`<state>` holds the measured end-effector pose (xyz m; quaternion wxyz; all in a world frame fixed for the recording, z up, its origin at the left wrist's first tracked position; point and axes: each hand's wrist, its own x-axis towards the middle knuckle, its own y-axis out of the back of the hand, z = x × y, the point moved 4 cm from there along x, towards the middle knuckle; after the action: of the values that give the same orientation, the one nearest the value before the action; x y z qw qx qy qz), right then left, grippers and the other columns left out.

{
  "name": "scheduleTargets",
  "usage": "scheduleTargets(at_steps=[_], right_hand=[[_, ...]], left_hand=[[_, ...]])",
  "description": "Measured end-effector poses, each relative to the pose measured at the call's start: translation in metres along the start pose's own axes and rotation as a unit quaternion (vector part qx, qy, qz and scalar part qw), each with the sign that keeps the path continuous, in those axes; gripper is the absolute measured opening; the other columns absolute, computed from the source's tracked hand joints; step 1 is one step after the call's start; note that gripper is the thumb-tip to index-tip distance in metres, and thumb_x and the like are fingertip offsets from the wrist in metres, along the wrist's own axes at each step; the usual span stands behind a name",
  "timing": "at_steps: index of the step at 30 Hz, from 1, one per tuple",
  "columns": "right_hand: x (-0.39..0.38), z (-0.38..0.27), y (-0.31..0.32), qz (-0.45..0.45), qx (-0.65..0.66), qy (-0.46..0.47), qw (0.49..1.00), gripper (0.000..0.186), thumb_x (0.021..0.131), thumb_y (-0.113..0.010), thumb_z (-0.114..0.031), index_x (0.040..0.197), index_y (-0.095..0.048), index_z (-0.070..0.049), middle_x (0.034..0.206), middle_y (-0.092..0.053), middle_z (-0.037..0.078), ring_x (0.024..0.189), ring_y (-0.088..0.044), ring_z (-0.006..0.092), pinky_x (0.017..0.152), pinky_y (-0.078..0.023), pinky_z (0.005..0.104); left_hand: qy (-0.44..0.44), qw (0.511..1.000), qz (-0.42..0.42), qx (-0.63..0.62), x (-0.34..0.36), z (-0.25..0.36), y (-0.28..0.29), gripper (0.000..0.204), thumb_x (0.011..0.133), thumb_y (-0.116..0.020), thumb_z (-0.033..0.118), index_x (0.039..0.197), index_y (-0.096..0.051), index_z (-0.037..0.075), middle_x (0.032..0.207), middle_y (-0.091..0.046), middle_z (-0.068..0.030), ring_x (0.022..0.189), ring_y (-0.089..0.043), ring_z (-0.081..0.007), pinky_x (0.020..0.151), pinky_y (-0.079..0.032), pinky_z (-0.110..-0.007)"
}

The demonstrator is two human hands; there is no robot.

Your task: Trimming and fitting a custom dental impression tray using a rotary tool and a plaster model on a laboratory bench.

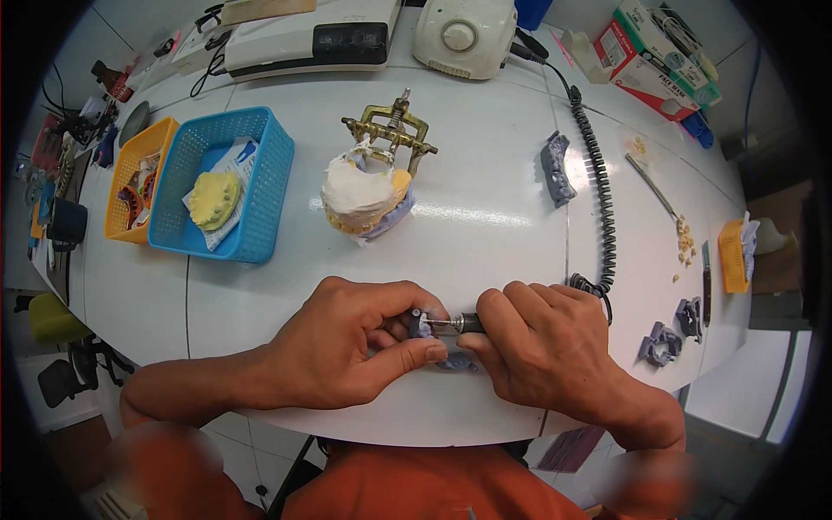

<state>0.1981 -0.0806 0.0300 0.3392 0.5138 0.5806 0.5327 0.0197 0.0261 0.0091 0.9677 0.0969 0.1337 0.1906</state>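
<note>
Near the table's front edge, my left hand pinches a small blue-grey dental piece between thumb and fingers. My right hand is closed around a dark rotary handpiece, held nearly level. Its thin metal bur points left and meets the piece, or comes very close to it. Under the tool, between my hands, lies another blue-grey piece, partly hidden. Beyond my hands stands a brass articulator with a white plaster cast on it.
A coiled black cord runs back to a cream control box. Left stand blue and orange baskets. Blue-grey molds lie right, with a metal tool, yellowish bits and a knife.
</note>
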Motion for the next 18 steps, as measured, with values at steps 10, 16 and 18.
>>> scheduleTargets(at_steps=[10, 16, 18], right_hand=[[-0.0003, -0.0010, -0.0010, 0.011, -0.008, -0.005, 1.000, 0.035, 0.100, -0.076, -0.035, 0.084, -0.058, -0.010, 0.067, -0.052, 0.001, 0.052, -0.059, 0.0166, 0.049, -0.046, 0.0319], [-0.0020, 0.0001, -0.0017, 0.019, 0.010, -0.010, 1.000, 0.034, 0.098, -0.078, -0.034, 0.084, -0.059, -0.010, 0.067, -0.052, 0.001, 0.052, -0.058, 0.0167, 0.049, -0.045, 0.0318], [-0.0015, -0.0003, -0.0013, 0.016, 0.006, -0.010, 1.000, 0.034, 0.098, -0.078, -0.034, 0.084, -0.059, -0.010, 0.067, -0.052, 0.001, 0.051, -0.058, 0.0167, 0.049, -0.045, 0.0318]], left_hand=[[-0.019, 1.000, 0.003, 0.005, -0.0005, 0.0035, 0.0005, 0.029, 0.098, -0.083, 0.011, 0.121, -0.073, -0.003, 0.085, -0.076, -0.0070, 0.074, -0.070, -0.0038, 0.064, -0.055, -0.019], [0.001, 1.000, -0.004, 0.006, -0.0008, -0.0010, 0.0002, 0.029, 0.098, -0.083, 0.011, 0.122, -0.072, -0.004, 0.088, -0.077, -0.0077, 0.076, -0.071, -0.0049, 0.066, -0.056, -0.020], [0.004, 1.000, -0.001, 0.007, -0.0009, -0.0020, 0.0002, 0.029, 0.098, -0.083, 0.010, 0.122, -0.072, -0.004, 0.088, -0.077, -0.0082, 0.078, -0.072, -0.0053, 0.067, -0.057, -0.020]])
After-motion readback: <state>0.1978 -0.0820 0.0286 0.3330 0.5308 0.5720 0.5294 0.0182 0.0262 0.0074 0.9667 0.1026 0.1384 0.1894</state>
